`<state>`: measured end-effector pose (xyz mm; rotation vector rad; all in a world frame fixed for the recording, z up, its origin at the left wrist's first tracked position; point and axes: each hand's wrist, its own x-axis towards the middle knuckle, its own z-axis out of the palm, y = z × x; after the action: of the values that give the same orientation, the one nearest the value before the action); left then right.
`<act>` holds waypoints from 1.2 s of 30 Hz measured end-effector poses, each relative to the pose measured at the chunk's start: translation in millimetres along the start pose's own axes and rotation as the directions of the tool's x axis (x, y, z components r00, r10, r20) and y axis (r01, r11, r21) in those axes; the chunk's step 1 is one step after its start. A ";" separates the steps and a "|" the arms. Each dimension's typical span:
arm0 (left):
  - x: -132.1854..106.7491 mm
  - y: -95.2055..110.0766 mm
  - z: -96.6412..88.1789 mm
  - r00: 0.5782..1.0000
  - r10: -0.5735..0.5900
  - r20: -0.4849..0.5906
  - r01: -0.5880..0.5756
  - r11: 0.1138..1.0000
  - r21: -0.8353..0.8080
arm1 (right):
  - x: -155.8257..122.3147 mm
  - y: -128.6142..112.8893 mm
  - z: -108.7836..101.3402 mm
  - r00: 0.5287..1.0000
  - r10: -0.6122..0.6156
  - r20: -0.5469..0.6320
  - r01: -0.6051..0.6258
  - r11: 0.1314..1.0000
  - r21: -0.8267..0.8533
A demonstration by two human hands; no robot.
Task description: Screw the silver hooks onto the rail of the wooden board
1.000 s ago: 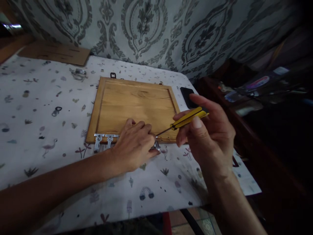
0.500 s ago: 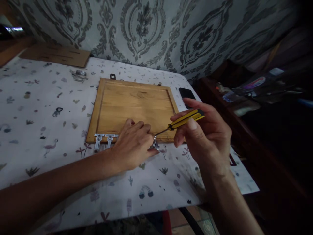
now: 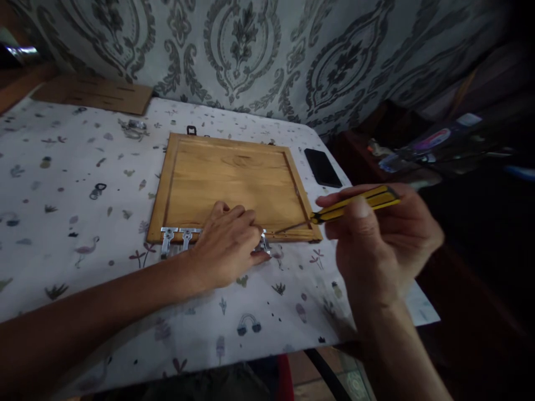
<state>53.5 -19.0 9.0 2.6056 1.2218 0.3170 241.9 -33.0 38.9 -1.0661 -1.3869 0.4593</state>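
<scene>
A framed wooden panel [image 3: 234, 178] lies flat on the table, with silvery metal hinges [image 3: 186, 236] along its near edge. My left hand [image 3: 228, 242] rests over that edge, its fingers curled around another metal hinge [image 3: 264, 245], which is partly covered. In my right hand [image 3: 380, 245] is a yellow and black screwdriver [image 3: 355, 205], pinched between thumb and fingers. The shaft slants down to the left, and its tip sits just right of the hinge under my left hand, over the panel's near rail. Small dark holes show along that rail.
A black phone [image 3: 323, 167] lies right of the panel. Small metal parts [image 3: 134, 128] and a brown cardboard piece [image 3: 94, 94] are at the back left. The patterned tablecloth [image 3: 104, 301] covers the table. A plastic bottle [image 3: 430, 142] lies on dark furniture to the right.
My right hand has moved right with the screwdriver, drawing its tip away from the hinge. The phone shows fully now. My left hand stays in place.
</scene>
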 end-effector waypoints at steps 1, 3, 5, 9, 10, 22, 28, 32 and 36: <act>-0.2 -0.2 0.1 1.000 -0.008 0.006 0.008 1.000 -0.012 | 0.5 -1.5 -6.0 1.000 -0.010 0.004 0.010 0.998 -0.066; -0.5 -0.1 -0.1 0.999 -0.025 0.029 0.025 0.999 -0.032 | 1.6 -3.2 -19.3 0.988 0.038 0.147 0.001 0.966 -0.260; -0.4 0.2 -0.5 0.998 -0.031 0.047 0.033 0.999 -0.035 | 1.0 -1.8 -31.2 0.907 0.144 0.396 0.039 0.906 -0.420; 0.5 0.5 0.0 1.000 -0.016 0.007 0.016 1.000 -0.011 | -5.8 11.3 -43.8 0.783 0.230 0.578 0.180 0.805 -0.565; 0.6 0.4 0.4 1.000 -0.008 -0.005 0.008 1.000 -0.008 | -7.6 15.7 -45.1 0.797 0.209 0.567 0.218 0.775 -0.593; -2.0 -3.5 9.0 0.994 0.040 -0.101 -0.034 0.998 0.060 | -16.3 54.4 -43.8 0.906 0.015 0.424 0.344 0.559 -0.755; -2.2 0.1 4.5 0.997 0.019 -0.076 -0.015 0.999 0.048 | -30.3 43.4 -34.4 0.897 -0.066 0.437 0.362 0.676 -0.641; -2.2 3.1 -0.6 1.000 0.006 -0.016 -0.005 0.999 0.042 | -43.3 37.1 -22.6 0.761 -0.064 0.645 0.443 0.779 -0.445; -1.2 1.3 4.1 0.998 0.004 -0.057 -0.001 0.998 0.057 | -48.4 40.3 -15.2 0.748 0.027 0.664 0.401 0.779 -0.483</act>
<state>54.9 -21.2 5.4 2.6641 1.2638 0.3642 259.2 -57.2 -18.7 -1.3061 -2.3632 0.2137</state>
